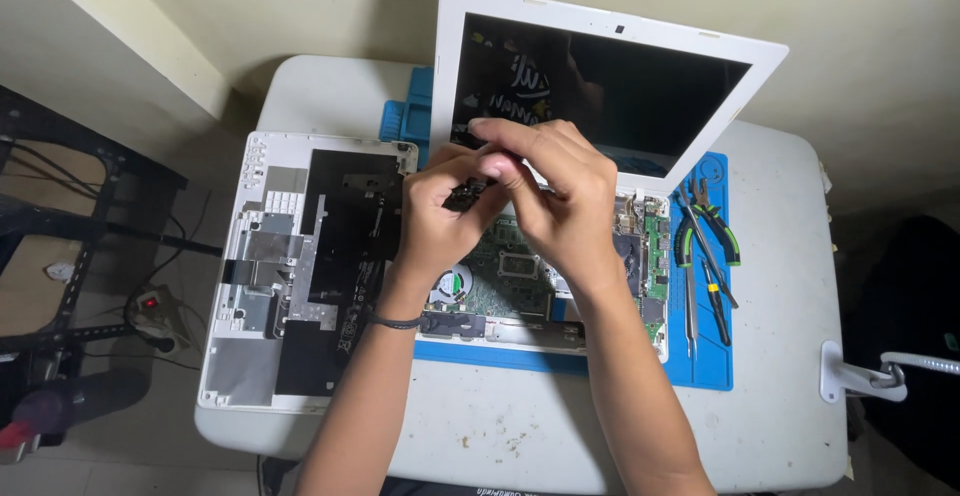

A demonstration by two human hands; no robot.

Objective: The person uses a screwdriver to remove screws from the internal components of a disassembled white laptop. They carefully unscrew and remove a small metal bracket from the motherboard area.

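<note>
A small black part (464, 194) is pinched by the left hand (440, 218) above the opened laptop base (520, 276). The right hand (555, 201) is closed over it; what it grips cannot be told.

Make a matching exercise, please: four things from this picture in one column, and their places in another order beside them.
Things:
1. pliers
2. cooling fan
3. removed cover
4. small dark part

Places:
A. between the fingers of the left hand and right hand
B. on the blue mat, right of the laptop
C. left of the laptop, inside up
D. inside the open laptop base

Pairs: 1-B, 2-D, 3-C, 4-A
</note>
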